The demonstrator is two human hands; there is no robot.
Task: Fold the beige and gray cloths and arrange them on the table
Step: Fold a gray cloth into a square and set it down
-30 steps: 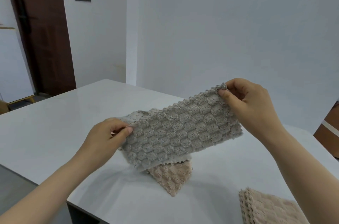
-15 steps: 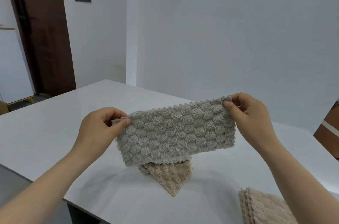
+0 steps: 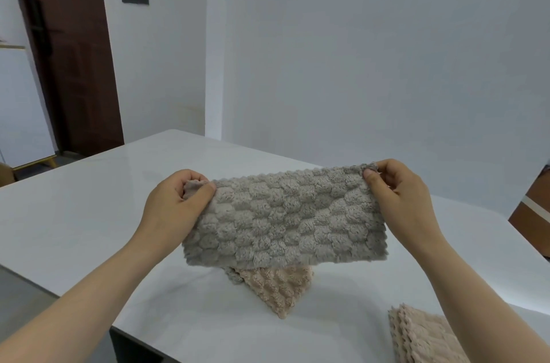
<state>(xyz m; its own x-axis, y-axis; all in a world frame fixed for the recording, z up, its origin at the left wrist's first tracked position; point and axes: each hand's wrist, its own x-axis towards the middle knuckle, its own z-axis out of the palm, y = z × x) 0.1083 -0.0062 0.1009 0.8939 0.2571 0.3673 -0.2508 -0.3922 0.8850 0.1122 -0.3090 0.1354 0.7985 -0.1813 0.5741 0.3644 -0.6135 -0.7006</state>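
Observation:
A gray bumpy cloth (image 3: pixel 282 220), folded into a long strip, hangs in the air above the white table (image 3: pixel 89 214). My left hand (image 3: pixel 175 208) pinches its top left corner and my right hand (image 3: pixel 398 196) pinches its top right corner, so the strip is stretched level between them. Under it on the table lies a beige cloth (image 3: pixel 276 288) with a bit of gray cloth at its left edge, mostly hidden by the held strip. A stack of folded beige cloths (image 3: pixel 425 336) sits at the bottom right, partly covered by my right forearm.
The table's near edge runs diagonally at the lower left, with floor beyond it. A dark brown door (image 3: pixel 68 50) stands at the far left. A brown box (image 3: pixel 532 220) is at the right edge, past the table.
The gray cloth was tilted with its right end high; my left hand rose and my right hand came down, so the strip now hangs level and taut, closer to me.

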